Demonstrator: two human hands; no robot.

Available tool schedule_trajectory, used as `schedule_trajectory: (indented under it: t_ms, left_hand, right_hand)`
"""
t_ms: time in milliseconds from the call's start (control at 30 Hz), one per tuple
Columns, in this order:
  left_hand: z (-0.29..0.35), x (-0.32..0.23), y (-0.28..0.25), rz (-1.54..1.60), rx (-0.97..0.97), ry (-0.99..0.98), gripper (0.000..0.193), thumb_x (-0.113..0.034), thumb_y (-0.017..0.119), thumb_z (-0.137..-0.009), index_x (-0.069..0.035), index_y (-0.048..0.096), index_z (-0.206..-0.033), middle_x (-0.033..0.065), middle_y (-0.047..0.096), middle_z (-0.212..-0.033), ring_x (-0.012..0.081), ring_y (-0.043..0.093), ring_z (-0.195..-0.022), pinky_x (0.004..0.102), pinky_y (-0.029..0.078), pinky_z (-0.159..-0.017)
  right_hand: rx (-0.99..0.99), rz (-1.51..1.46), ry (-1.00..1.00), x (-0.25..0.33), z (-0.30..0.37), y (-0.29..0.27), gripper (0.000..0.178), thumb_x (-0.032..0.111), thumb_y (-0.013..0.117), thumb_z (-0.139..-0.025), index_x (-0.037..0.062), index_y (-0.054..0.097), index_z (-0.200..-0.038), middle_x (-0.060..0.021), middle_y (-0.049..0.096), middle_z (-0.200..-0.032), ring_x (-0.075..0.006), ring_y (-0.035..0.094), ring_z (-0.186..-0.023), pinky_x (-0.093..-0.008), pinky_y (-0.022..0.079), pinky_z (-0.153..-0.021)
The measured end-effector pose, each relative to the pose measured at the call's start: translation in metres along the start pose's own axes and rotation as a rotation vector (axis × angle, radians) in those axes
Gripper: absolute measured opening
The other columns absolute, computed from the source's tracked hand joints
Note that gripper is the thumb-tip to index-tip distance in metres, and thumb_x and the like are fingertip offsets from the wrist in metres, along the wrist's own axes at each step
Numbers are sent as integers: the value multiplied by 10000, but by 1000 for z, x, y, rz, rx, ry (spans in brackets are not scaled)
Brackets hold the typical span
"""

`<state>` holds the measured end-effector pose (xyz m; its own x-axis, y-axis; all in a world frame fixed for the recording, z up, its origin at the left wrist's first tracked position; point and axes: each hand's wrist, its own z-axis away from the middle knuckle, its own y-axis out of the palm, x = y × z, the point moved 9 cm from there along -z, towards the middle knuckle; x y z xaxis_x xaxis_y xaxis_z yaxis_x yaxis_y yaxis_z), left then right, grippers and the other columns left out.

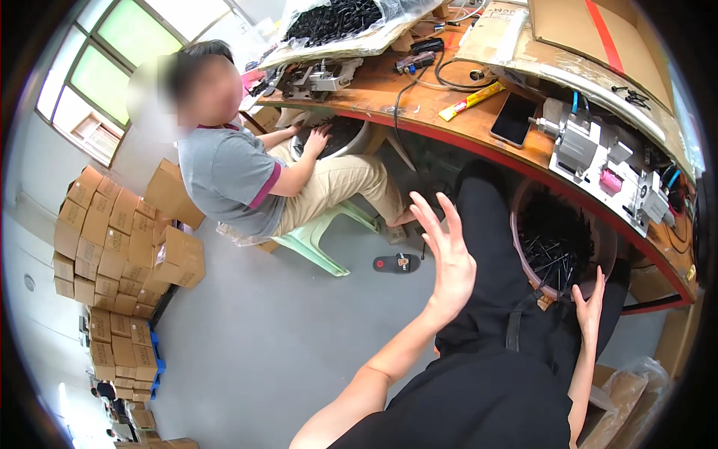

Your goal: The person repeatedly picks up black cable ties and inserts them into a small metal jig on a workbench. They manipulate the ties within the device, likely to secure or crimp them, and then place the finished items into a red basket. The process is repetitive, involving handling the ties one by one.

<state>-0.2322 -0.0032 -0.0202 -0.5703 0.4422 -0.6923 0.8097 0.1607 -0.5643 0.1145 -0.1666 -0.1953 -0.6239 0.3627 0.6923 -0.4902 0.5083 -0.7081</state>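
Note:
My left hand (pixel 451 262) is raised over my lap, its fingers spread and nothing in them. Lower right, my right hand (pixel 589 305) has its fingers apart beside the near rim of a translucent tub (pixel 607 247); whether it touches the rim I cannot tell. Many thin black rod-like parts (pixel 550 251) fill the tub, which sits at my legs under the table edge. Above it on the wooden table (pixel 441 123) stands a metal fixture (pixel 580 146) with a small pink piece in it. A black phone (pixel 513 120) lies left of the fixture.
A seated co-worker (pixel 232 168) on a green stool (pixel 318 243) reaches into another tub (pixel 359 142). A yellow packet (pixel 473 101) and cables lie on the table. Cardboard boxes (pixel 123 224) are stacked at left; a slipper (pixel 396 263) lies on the grey floor.

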Motion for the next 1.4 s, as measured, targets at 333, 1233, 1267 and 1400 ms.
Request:
schedule_trajectory:
  t_ms: [333,1233,1267,1400]
  left_hand:
    - [2,-20,26,1346,586,-284,977,-815,284,-800,-295,-180,-1486,222,-88,-1560,474,268,-1366,556,534,-814]
    - [2,50,244,-356,733,222,570,-216,638,-864,18,444,-1346,238,441,-1357,375,433,-1219,478,368,-978]
    - [-3,41,236,-398,763,259,558,-217,634,-869,19,450,-1340,233,441,-1359,380,431,-1220,485,369,-979]
    - [-38,-83,216,109,1223,326,339,-157,580,-923,19,571,-1214,189,609,-1068,358,595,-990,389,478,-852]
  right_hand:
    - [-112,-137,-2,-25,-3,-6,776,203,678,-860,114,244,-1497,-181,300,-1511,-325,276,-1403,-401,237,-1134]
    - [180,213,69,-3,-77,95,953,306,764,-750,100,205,-1493,-375,88,-1480,-538,171,-1361,-568,233,-1104]
    - [239,167,108,-2,-82,96,1002,329,788,-718,133,197,-1503,-366,86,-1489,-531,143,-1377,-601,208,-1099]
    - [406,1,152,12,-77,61,1051,353,833,-660,171,232,-1501,-332,98,-1511,-501,114,-1402,-618,194,-1097]
